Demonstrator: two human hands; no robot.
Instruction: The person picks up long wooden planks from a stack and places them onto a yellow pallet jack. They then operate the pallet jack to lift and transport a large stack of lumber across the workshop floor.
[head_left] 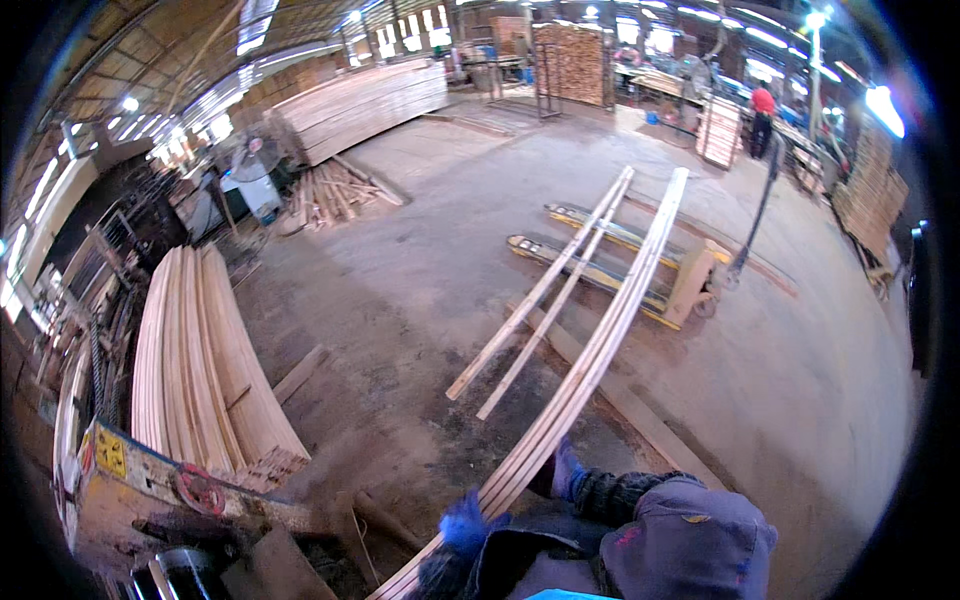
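A bundle of long, narrow wooden strips (pixel 590 370) slants from the lower edge up toward the far right. My left hand (pixel 464 526), in a blue glove, is closed around the near part of this bundle. Against its right side, a little farther along, is my right hand (pixel 568 472), also in a blue glove; it grips the strips, with its fingers partly hidden by them. Two separate strips (pixel 545 290) lie to the left of the bundle, their far parts across the yellow forks of a pallet jack (pixel 690 285).
A stack of long boards (pixel 195 350) stands at left, behind a worn yellow-and-blue machine part (pixel 150 490). Farther back are a large lumber pile (pixel 360 105) and loose offcuts (pixel 335 195). A person in red (pixel 762 105) stands at the far right near stacked wood.
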